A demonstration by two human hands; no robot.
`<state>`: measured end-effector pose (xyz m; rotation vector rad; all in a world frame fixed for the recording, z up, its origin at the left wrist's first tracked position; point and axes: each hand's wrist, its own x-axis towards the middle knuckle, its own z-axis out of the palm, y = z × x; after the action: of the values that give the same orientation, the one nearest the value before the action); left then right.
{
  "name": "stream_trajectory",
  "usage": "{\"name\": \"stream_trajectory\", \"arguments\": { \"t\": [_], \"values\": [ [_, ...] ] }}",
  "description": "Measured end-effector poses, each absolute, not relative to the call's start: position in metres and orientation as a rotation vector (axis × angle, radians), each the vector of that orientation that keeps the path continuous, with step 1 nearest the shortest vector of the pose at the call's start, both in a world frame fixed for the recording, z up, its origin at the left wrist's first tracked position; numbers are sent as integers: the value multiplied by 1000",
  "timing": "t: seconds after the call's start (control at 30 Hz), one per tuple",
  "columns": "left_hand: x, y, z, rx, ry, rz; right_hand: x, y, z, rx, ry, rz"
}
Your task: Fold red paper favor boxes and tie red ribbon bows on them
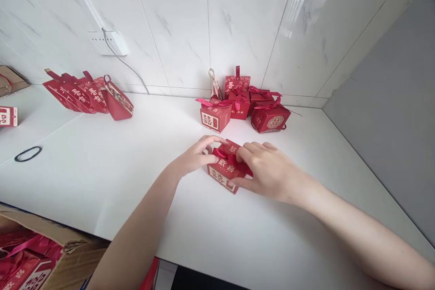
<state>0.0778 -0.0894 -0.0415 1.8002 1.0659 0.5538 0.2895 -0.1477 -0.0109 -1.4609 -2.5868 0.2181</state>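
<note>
A red gift box with white and gold Chinese characters sits on the white countertop in front of me. A red ribbon bow lies across its top. My left hand grips the box's left side, with thumb and fingers at the ribbon. From the right, my right hand wraps round the box, its thumb on the front face and its fingers on top near the bow. The right side of the box is hidden behind that hand.
Behind stands a cluster of red gift boxes against the tiled wall. Several red pouch-like boxes lean in a row at left. A black loop lies on the countertop. A cardboard box of red boxes is at lower left.
</note>
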Motion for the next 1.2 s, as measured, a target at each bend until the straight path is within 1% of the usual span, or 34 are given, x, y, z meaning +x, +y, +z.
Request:
{"name": "stream_trajectory", "arguments": {
  "t": [0.13, 0.17, 0.33, 0.53, 0.63, 0.8, 0.93, 1.07, 1.2],
  "values": [
    [83, -95, -38, 2009, 1049, 734, 305, -129, -15, -1557, -2543, 60],
    [86, -97, -38, 2002, 1033, 777, 308, -125, -16, -1542, -2526, 94],
    [99, -102, -46, 1888, 1002, 876, 322, -111, -19, -1296, -2440, 517],
    [99, -101, -44, 2151, 1119, 821, 323, -100, -27, -1046, -2442, 636],
    [95, -99, -41, 2259, 1080, 766, 322, -97, -31, -954, -2448, 615],
    [92, -93, -45, 2199, 1053, 728, 323, -95, -26, -884, -2296, 455],
    [91, -90, -48, 2144, 1033, 720, 323, -96, -23, -932, -2192, 557],
    [93, -91, -51, 2163, 1059, 794, 319, -98, -24, -1008, -2065, 692],
    [100, -91, -55, 2178, 1115, 938, 316, -99, -24, -951, -2029, 587]
  ]
}}
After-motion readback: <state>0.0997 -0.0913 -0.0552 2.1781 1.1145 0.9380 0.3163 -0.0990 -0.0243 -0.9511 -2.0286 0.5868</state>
